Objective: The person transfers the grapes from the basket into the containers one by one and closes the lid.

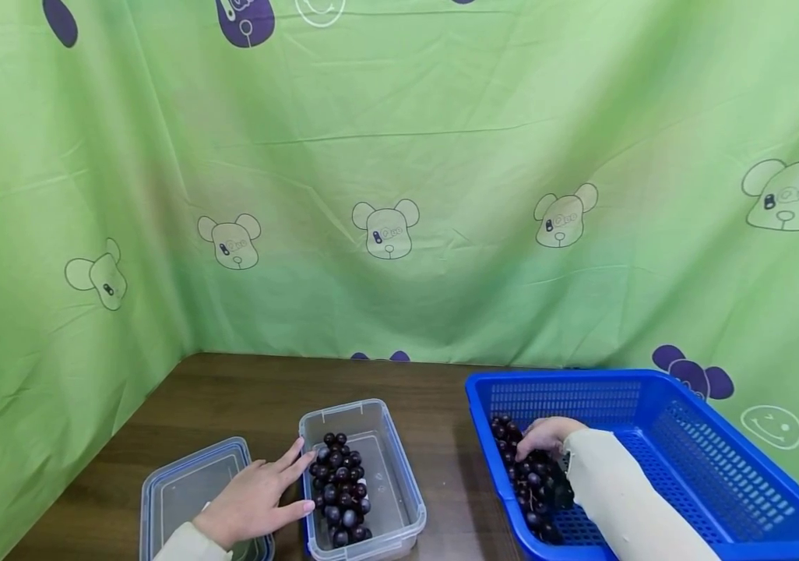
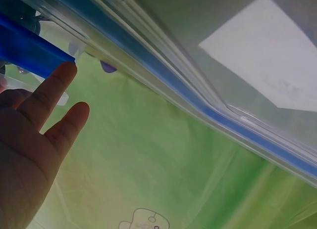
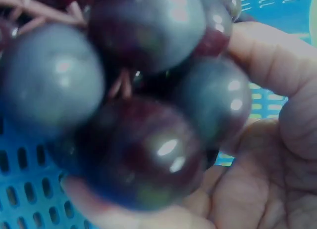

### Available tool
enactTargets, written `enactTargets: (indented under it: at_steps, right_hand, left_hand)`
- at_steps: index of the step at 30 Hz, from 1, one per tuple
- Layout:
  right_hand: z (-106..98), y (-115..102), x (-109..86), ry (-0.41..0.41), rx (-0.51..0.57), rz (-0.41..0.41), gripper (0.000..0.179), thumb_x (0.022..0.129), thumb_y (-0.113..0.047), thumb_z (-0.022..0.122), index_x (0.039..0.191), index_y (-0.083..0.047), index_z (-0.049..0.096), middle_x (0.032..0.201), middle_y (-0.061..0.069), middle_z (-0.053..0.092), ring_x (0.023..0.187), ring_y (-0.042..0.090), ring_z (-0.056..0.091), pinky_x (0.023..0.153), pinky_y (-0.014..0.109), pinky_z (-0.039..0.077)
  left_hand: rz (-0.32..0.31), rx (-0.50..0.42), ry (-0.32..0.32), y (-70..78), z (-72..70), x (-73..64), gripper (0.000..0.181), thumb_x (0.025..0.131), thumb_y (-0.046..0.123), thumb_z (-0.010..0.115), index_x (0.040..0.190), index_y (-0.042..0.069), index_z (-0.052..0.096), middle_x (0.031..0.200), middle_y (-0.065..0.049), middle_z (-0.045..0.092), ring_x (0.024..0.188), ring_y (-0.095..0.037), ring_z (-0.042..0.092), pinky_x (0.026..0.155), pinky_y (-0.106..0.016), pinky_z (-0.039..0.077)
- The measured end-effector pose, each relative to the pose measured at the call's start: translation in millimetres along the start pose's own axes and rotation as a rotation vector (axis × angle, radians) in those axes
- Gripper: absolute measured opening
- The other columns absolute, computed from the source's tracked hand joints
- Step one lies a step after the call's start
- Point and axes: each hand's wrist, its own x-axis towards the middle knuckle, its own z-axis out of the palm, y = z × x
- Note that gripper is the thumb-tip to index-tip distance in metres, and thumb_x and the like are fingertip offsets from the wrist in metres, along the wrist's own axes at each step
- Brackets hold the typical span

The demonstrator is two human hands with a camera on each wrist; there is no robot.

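Dark purple grapes [image 1: 536, 487] lie along the left side of a blue perforated basket [image 1: 725, 471]. My right hand [image 1: 547, 436] reaches in and grips a bunch there; the right wrist view shows fingers and thumb curled around plump grapes [image 3: 148, 155] on a brownish stem. Another bunch of grapes [image 1: 339, 491] sits in a clear plastic container [image 1: 388, 460], along its left half. My left hand [image 1: 255, 499], fingers spread and extended, rests at the container's left rim. In the left wrist view its fingertip meets a blue strip [image 2: 32, 46] on the container's side.
A clear lid [image 1: 189, 491] with a blue seal lies left of the container, partly under my left forearm. A white label [image 2: 267, 56] shows on it from below. Green curtain [image 1: 385, 156] hangs behind and left of the brown wooden table [image 1: 266, 389].
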Motion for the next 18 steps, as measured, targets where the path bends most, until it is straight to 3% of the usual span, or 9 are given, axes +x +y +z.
enactTargets:
  at_steps: [7, 13, 18]
  right_hand:
    - [1.3, 4.9, 1.8, -0.041, 0.014, 0.020, 0.043, 0.077, -0.014, 0.061, 0.110, 0.014, 0.059, 0.119, 0.033, 0.055, 0.112, 0.047, 0.052, 0.090, 0.056, 0.046]
    - [5.4, 7.2, 4.7, -0.066, 0.097, 0.018, 0.057, 0.079, -0.015, 0.059, 0.124, 0.018, 0.047, 0.131, 0.040, 0.041, 0.122, 0.057, 0.038, 0.095, 0.065, 0.037]
    - [8.2, 7.4, 5.1, -0.031, 0.169, 0.019, 0.068, 0.076, -0.012, 0.062, 0.128, 0.021, 0.036, 0.134, 0.042, 0.034, 0.125, 0.059, 0.031, 0.097, 0.067, 0.032]
  left_hand:
    - [0.005, 0.003, 0.009, -0.4, 0.3, 0.3, 0.063, 0.096, 0.048, 0.050, 0.139, 0.002, 0.050, 0.142, -0.024, 0.043, 0.083, -0.025, 0.068, 0.084, -0.051, 0.047]
    - [-0.002, -0.004, 0.003, -0.8, 0.9, 1.1, 0.063, 0.095, 0.047, 0.051, 0.139, 0.003, 0.050, 0.143, -0.023, 0.043, 0.084, -0.025, 0.069, 0.085, -0.051, 0.047]
    - [-0.006, -0.020, -0.011, -0.6, 0.6, 0.4, 0.063, 0.096, 0.048, 0.050, 0.140, 0.003, 0.049, 0.143, -0.023, 0.042, 0.084, -0.023, 0.069, 0.086, -0.052, 0.046]
